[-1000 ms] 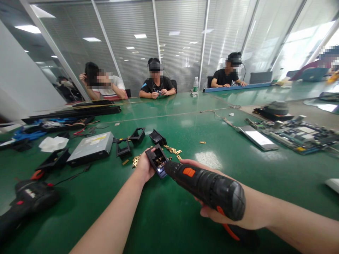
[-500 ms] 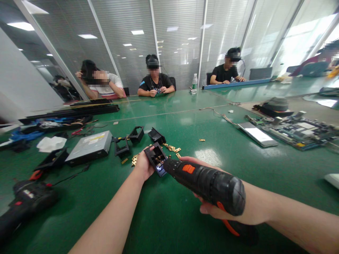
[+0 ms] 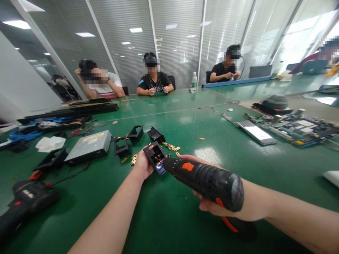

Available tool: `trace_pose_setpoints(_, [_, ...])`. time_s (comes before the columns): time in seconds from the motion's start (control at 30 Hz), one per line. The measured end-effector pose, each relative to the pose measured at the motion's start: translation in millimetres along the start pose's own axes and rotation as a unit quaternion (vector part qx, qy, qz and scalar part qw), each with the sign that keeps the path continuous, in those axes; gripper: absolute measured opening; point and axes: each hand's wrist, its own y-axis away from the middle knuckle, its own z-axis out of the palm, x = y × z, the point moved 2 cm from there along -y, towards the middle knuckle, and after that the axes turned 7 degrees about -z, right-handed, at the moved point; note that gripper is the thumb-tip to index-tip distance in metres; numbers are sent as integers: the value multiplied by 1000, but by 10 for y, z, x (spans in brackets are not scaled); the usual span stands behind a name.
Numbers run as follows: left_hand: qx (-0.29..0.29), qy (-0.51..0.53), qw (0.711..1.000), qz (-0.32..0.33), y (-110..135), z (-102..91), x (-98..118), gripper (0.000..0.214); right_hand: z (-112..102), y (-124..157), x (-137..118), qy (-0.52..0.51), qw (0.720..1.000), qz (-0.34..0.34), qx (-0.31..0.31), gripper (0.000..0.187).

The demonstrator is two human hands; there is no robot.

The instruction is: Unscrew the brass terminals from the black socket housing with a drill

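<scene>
My left hand [image 3: 143, 164] grips a small black rectangular frame [image 3: 153, 157] by its left side, with its open face tilted up toward me. Brass-coloured parts and a bluish sheen show inside it. My right hand [image 3: 209, 203] is wrapped round the handle of a black and orange cordless drill [image 3: 203, 180]. The drill's nose reaches the frame's right side; its bit tip is too small to make out. Small brass plates [image 3: 172, 146] lie scattered just beyond the frame. More black frames, one a square holder [image 3: 135, 133], another a tilted one [image 3: 156, 134], stand behind it.
On the left are a silver optical drive [image 3: 90, 146], a second drill [image 3: 29, 194] and crumpled white tissue [image 3: 50, 144]. To the right lie a phone-like slab [image 3: 256, 132] and a circuit board [image 3: 296, 128]. Several people sit across the green table [image 3: 182, 123], near a water bottle [image 3: 194, 83].
The view has shifted very slightly. My hands, the frame and the drill keep nearly the same pose. The co-worker at the back right has raised both hands together.
</scene>
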Motion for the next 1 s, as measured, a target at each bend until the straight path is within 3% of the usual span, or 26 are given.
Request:
trace_pose_setpoints(0.4, [-2,12,1000,-8,8,24,8,21,21,-28,-8,-67,998,10,1,95])
trace_pose_setpoints(1.0, [10,23,1000,-9,15,18,-2,18,5,-9,2,-11,1000,-2,-3,93])
